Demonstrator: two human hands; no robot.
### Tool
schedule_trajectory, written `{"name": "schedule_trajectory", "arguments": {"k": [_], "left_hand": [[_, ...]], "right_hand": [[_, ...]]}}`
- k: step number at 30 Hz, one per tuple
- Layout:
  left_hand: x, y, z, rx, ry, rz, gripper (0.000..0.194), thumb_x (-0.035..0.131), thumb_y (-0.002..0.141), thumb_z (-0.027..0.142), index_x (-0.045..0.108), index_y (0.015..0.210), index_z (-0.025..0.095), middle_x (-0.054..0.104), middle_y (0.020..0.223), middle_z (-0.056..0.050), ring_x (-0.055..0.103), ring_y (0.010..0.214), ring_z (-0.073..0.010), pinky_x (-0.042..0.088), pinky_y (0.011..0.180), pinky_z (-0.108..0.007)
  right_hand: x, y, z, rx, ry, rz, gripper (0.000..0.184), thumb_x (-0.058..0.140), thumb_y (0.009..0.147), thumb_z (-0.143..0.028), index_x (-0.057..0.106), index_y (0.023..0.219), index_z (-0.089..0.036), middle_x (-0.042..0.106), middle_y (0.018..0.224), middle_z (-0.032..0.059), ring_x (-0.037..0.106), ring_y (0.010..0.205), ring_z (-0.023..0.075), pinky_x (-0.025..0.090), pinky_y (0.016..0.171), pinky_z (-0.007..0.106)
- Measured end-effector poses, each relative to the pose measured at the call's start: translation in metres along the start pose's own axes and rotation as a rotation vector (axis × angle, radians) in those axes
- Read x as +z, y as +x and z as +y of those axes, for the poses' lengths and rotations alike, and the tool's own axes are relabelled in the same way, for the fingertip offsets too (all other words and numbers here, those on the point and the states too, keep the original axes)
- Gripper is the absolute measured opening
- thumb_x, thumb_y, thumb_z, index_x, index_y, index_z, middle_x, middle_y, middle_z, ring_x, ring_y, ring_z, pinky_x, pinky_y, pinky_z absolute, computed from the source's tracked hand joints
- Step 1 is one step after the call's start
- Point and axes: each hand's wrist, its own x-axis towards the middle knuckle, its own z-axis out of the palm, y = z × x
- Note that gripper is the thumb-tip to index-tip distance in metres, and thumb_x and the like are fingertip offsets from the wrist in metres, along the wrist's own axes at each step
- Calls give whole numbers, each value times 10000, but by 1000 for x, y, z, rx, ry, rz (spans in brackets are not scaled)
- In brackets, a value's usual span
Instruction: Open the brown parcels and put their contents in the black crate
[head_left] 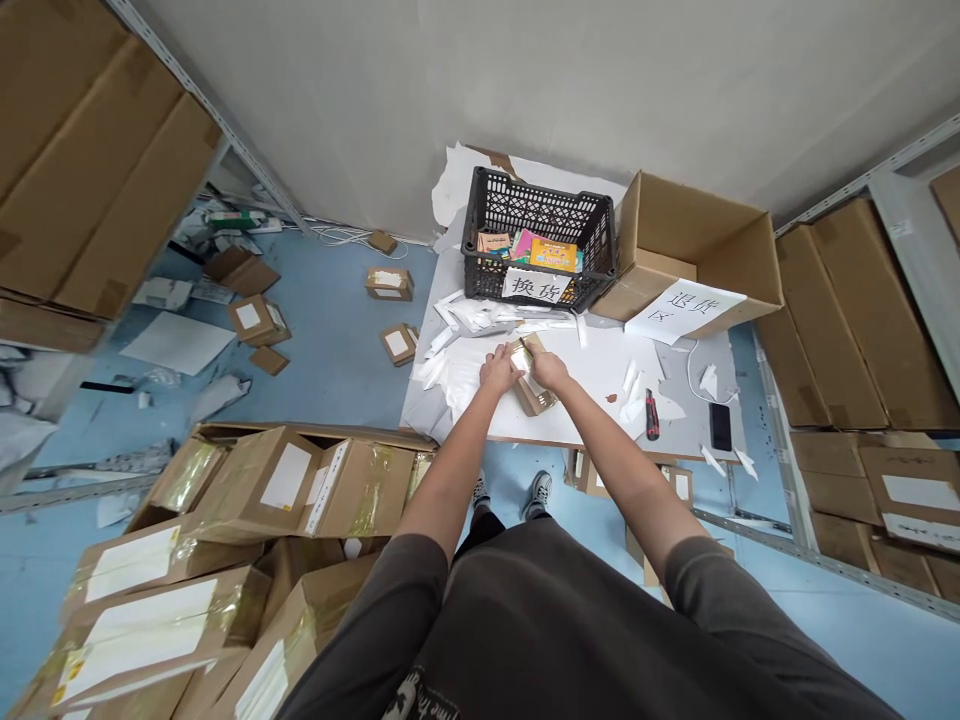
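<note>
Kraft cardboard parcel (534, 395), bound with glossy gold-tinted tape (525, 360), is held tilted between the left hand (499, 368) and the right hand (550, 368), its lower edge resting on the worktop (592, 425). Steady handling is best served by keeping both hands close together at the taped end, so that the parcel is not allowed to slip. The left hand is curled, its fingers closed toward the parcel's near side, though whether a pinch is made there cannot be told. The right hand is partly closed over the upper edge. Torn white paper scraps (480, 320) are strewn just beyond the hands, a red-and-black screwdriver (652, 415) is laid to their right, and a black plastic crate (540, 235) is placed farther ahead.
</note>
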Motion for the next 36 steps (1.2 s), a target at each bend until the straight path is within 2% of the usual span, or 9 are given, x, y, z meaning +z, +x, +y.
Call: {"name": "schedule_trajectory", "arguments": {"k": [6,16,21,23,25,27,31,36], "left_hand": [[0,1,2,-6,27,0,869,625,977,570,259,1712,288,337,1740,-106,436,1437,-395,484,1122,-506],[-1,1,3,-13,28,-7,865,565,991,627,251,1716,277,331,1741,-116,436,1434,-394,485,1103,-489],[-2,3,6,-30,48,-23,888,602,977,627,248,1717,287,326,1740,-118,432,1439,-398,485,1105,-498],[-2,3,7,-39,47,-25,888,608,975,615,240,1719,299,325,1741,-114,424,1449,-402,487,1110,-506],[-2,2,7,-42,61,-22,883,607,980,590,228,1722,299,330,1739,-113,425,1449,-406,488,1110,-517],[-2,2,8,-39,85,-21,871,612,984,561,227,1721,303,339,1735,-114,432,1439,-407,487,1106,-525],[-3,3,10,-41,104,-15,849,617,986,558,241,1715,336,349,1729,-115,428,1438,-416,470,1111,-536],[-3,7,15,-84,163,-32,847,588,1000,572,198,1721,360,347,1731,-104,412,1462,-391,469,1124,-510]], "right_hand": [[-3,-3,7,-45,-36,-19,750,575,1036,-285,261,1714,-226,699,1380,193,682,1246,330,517,979,367],[-5,-11,10,-33,-49,-59,759,552,1025,-210,252,1723,-219,691,1378,210,686,1246,339,531,962,377],[-3,-11,12,-20,-38,-90,780,585,1004,-181,270,1714,-235,697,1367,205,699,1233,329,546,945,373],[-2,-15,12,-11,-56,-124,846,654,959,-170,270,1711,-228,695,1367,204,696,1238,327,549,949,369],[1,-24,14,-5,-76,-158,932,739,900,-176,273,1707,-215,686,1378,212,690,1248,336,549,958,372],[5,-38,20,1,-80,-178,918,755,894,-199,304,1693,-210,679,1384,221,687,1250,348,549,960,384],[19,-80,41,27,-75,-224,715,609,967,-173,399,1648,-231,691,1354,217,695,1225,351,547,939,401],[30,-118,58,48,-67,-289,724,539,959,-115,374,1655,-227,713,1276,208,719,1138,340,542,845,368]]}}
